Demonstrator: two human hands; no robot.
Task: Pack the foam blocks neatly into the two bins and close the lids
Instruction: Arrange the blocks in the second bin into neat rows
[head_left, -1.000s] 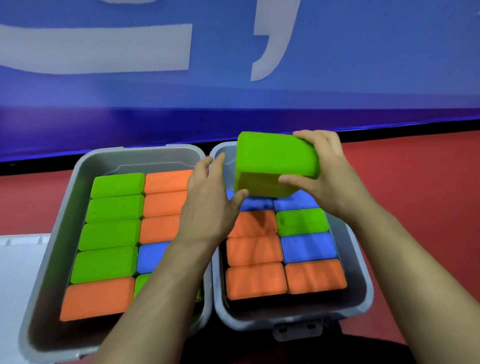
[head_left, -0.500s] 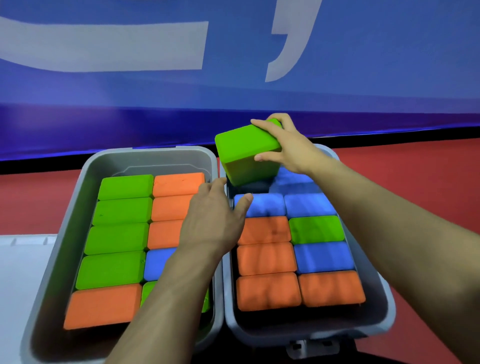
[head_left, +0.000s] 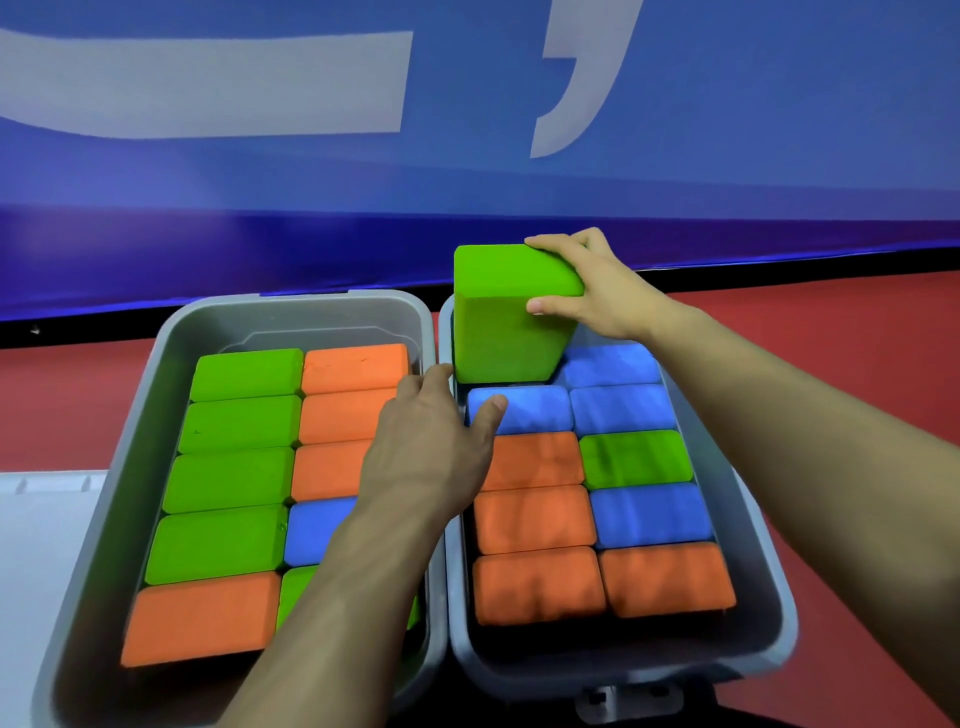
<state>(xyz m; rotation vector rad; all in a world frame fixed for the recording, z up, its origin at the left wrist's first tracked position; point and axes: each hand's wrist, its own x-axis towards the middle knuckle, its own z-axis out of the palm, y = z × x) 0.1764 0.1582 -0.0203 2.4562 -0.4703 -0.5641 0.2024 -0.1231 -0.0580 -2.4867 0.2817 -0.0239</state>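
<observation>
Two grey bins stand side by side. The left bin (head_left: 171, 343) holds two columns of green, orange and blue foam blocks. The right bin (head_left: 769, 587) holds orange, blue and one green block in two columns. My right hand (head_left: 597, 286) grips a green foam block (head_left: 506, 312), held on end at the far left corner of the right bin. My left hand (head_left: 431, 441) lies over the rims between the bins with relaxed fingers, its thumb on a blue block (head_left: 524, 410) just below the green one.
A white lid (head_left: 47, 519) lies flat left of the left bin. A latch (head_left: 628, 699) hangs at the right bin's near edge. A blue wall banner rises behind the bins, with red floor to the right.
My right hand has carried the green block forward and down to the far left corner of the right bin, turning it on end. My left hand has shifted slightly toward it.
</observation>
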